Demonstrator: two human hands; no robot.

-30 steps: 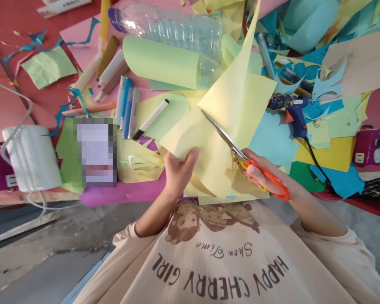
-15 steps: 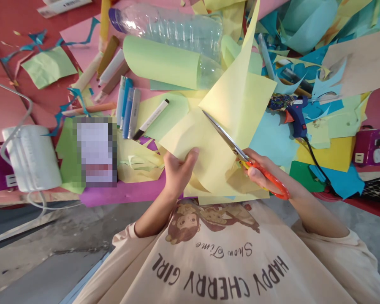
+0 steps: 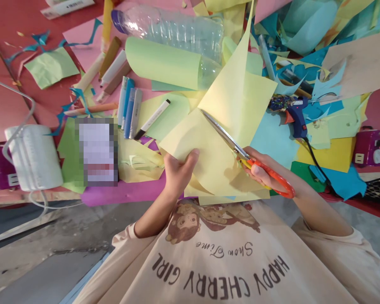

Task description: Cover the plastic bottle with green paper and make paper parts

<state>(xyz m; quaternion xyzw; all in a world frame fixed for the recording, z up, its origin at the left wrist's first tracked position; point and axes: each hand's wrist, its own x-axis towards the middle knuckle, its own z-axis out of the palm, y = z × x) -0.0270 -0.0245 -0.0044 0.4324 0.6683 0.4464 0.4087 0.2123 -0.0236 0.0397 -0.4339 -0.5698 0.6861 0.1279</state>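
Observation:
My left hand [image 3: 181, 169] pinches the near left part of a pale yellow paper sheet [image 3: 209, 147], thumb on top and fingers hidden beneath. In my right hand [image 3: 259, 164] are scissors [image 3: 272, 179] with orange-red and yellow handles. Their blades point up and left, and the tip lies at the inner end of a cut in the sheet. Beyond the cut, a flap of the paper stands raised to a tall point. The lower blade is largely out of sight under the paper.
A plastic bottle [image 3: 174, 31] and a green paper roll [image 3: 163, 63] lie behind the sheet. Several markers [image 3: 128, 107] and a phone [image 3: 98, 152] are to the left. On the right sits a blue glue gun [image 3: 296, 116] with a cord, near a purple power socket [image 3: 372, 147] and paper scraps.
The scissor handles have shifted slightly right and swung a little wider, while the tip stays at the cut. My left hand keeps its grip on the paper. The view has drifted slightly.

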